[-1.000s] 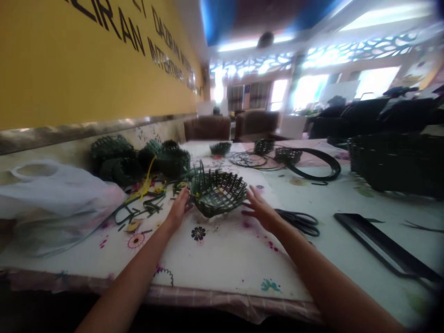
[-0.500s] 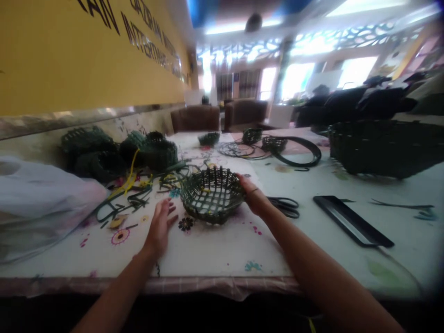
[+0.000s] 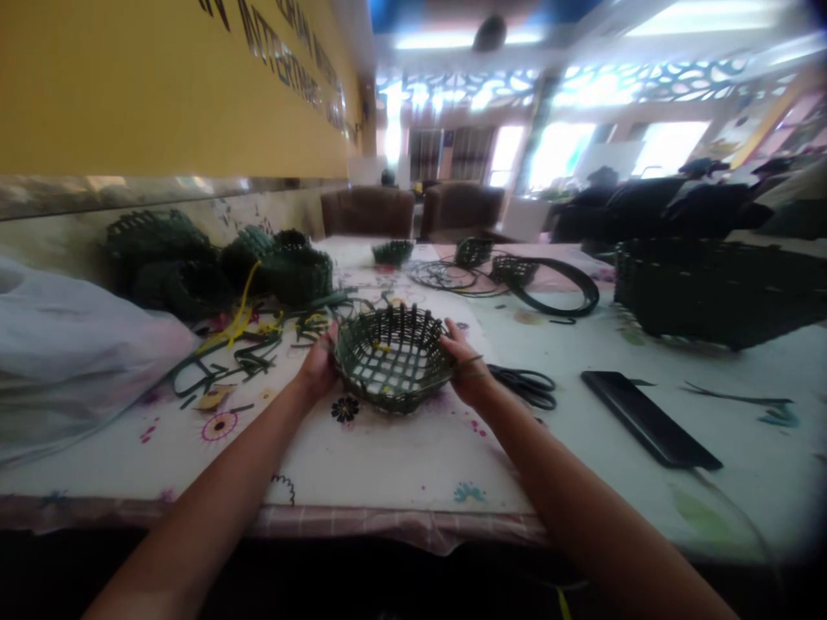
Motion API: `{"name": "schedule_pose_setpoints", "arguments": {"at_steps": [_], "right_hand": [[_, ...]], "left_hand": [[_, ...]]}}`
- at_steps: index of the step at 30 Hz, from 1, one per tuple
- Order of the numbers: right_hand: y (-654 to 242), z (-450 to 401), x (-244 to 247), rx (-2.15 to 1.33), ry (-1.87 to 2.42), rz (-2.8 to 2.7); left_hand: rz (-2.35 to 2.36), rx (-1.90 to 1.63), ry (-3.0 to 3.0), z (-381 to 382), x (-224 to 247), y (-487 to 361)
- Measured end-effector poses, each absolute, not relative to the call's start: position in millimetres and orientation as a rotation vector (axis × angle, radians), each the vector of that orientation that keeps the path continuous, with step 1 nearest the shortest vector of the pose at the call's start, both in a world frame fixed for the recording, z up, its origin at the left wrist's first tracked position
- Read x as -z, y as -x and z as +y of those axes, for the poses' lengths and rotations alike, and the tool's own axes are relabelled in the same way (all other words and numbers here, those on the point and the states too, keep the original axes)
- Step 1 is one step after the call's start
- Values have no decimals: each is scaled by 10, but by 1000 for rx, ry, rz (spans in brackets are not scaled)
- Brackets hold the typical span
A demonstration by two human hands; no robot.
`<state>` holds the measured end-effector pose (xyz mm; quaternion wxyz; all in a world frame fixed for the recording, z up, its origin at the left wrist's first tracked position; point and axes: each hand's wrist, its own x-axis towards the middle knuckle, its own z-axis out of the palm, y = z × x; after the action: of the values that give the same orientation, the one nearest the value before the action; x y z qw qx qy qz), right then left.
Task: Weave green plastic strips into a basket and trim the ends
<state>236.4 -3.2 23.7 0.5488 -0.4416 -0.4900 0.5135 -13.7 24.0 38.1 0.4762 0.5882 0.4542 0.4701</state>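
Observation:
A dark green woven basket [image 3: 394, 392] with an open lattice bottom sits in front of me, tilted a little my way. My left hand [image 3: 319, 363] grips its left side, the fingers partly hidden behind the rim. On the right side my right hand [image 3: 466, 368] holds the wall, with the thumb up near the rim and a thin strip lying across the hand. Small yellow bits show inside the basket. Just right of my right hand lies a pair of scissors [image 3: 533, 387] with black handles.
Green and yellow strip offcuts [image 3: 251, 353] are scattered at left, beside a white plastic bag [image 3: 83, 362]. Several dark baskets [image 3: 297, 271] stand behind. A black phone [image 3: 649, 419] with a cable, a coiled strip [image 3: 585, 288] and a large basket [image 3: 711, 288] are on the right.
My left hand has moved up and inward from the tabletop and taken hold of the basket's left side. My right hand stays on the basket. The phone's bright reflection has gone.

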Motion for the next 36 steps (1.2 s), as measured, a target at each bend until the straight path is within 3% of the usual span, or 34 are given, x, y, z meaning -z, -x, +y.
{"name": "schedule_pose_setpoints", "arguments": {"at_steps": [15,25,36], "right_hand": [[-1959,-61,-416,-1218,1095,-1080],[-2094,-78,-424,-1449,911,-734],[-2214,-18,-335,-1480,947,-846]], "left_hand": [[624,-1267,-679,161,-206,29],[580,-1276,-852,17,-391,251],[783,-1240,-901,10,-434,322]]}}
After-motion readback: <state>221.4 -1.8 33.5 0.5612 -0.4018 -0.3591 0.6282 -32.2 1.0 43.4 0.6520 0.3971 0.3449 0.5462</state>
